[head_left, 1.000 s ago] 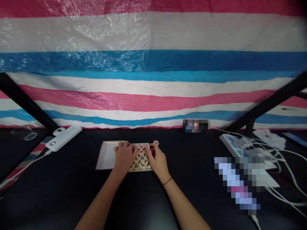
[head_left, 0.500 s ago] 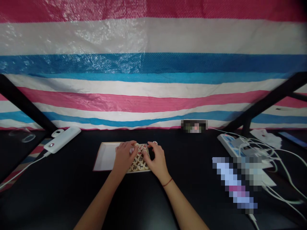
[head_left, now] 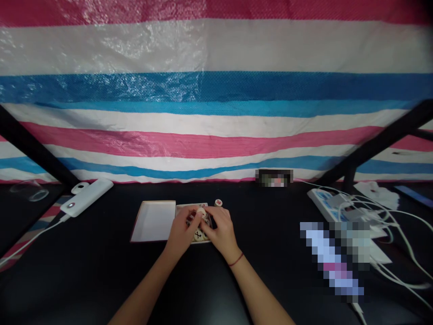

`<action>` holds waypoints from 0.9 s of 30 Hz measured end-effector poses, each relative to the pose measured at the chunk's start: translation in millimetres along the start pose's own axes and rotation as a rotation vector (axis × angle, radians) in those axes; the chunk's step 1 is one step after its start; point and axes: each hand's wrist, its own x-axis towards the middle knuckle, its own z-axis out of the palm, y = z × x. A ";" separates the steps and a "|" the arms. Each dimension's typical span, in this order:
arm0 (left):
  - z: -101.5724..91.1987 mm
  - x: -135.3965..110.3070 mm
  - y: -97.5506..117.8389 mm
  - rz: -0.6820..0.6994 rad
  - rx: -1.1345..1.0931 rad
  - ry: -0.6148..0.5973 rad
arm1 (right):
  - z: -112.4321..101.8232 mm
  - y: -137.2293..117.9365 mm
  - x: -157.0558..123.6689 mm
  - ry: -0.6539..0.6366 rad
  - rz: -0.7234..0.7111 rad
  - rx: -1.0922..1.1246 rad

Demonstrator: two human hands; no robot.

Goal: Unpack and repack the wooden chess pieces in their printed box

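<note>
A shallow white box (head_left: 153, 222) lies open on the black table, its right part packed with round cream chess pieces (head_left: 199, 235) marked in red and black. My left hand (head_left: 181, 231) and my right hand (head_left: 219, 230) meet over those pieces, fingers curled. Between the fingertips of both hands a single cream piece (head_left: 201, 211) is pinched just above the rest. One more piece (head_left: 218, 203) sits alone on the table behind the box's right end.
A white power bank (head_left: 86, 197) with a cable lies at the left, a glass (head_left: 29, 190) beyond it. A power strip (head_left: 329, 201) with tangled white cables is at the right. A striped tarp (head_left: 216, 113) hangs behind the table.
Both hands have drawn together over the right part of the box. My left hand slid right, uncovering the box's bare left part. A piece is now pinched between the fingertips.
</note>
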 end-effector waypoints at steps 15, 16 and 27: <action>-0.6 -2.6 -15.3 -0.117 -0.204 0.093 | -25.4 67.2 0.7 0.132 0.368 -0.235; -0.8 -1.9 -15.4 -0.132 -0.205 0.088 | -25.9 72.2 -0.7 0.095 0.399 -0.266; -1.7 0.1 -19.1 -0.061 -0.120 0.150 | -15.2 71.7 -2.8 -0.024 0.416 -0.429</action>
